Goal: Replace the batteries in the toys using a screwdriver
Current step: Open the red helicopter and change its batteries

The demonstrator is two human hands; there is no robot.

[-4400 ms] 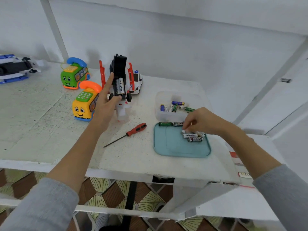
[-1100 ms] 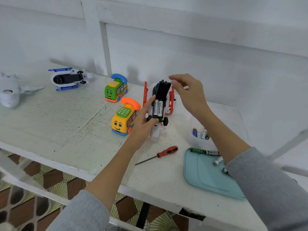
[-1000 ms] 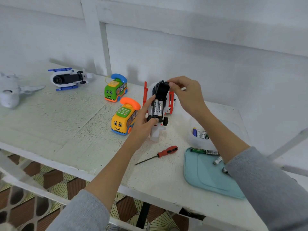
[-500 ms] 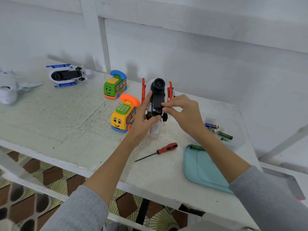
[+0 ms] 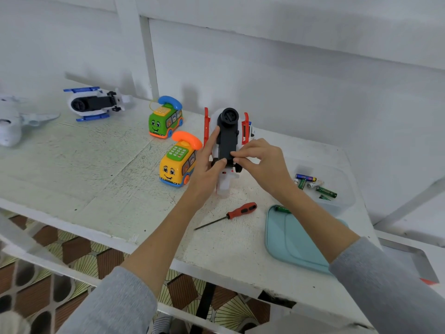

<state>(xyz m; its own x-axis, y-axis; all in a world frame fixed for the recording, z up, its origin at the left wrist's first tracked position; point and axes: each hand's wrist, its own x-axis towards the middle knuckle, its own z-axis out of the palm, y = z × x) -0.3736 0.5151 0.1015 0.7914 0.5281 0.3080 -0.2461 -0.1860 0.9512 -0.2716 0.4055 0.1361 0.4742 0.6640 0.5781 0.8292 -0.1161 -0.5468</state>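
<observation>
White-and-red plastic toy helicopter [image 5: 227, 150] stood on end over the white table [image 5: 96, 179], black underside facing the person; left hand [image 5: 207, 165] grips its side; right hand [image 5: 261, 162] pinches the black battery cover [image 5: 227, 138] at its lower edge; red-handled screwdriver [image 5: 237, 212] lies just below, handle toward the right hand, likely the nearer

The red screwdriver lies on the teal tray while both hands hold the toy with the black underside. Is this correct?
Not quite. In the head view the red screwdriver lies on the white table, left of the teal tray. The left hand and right hand do hold the toy.
</observation>
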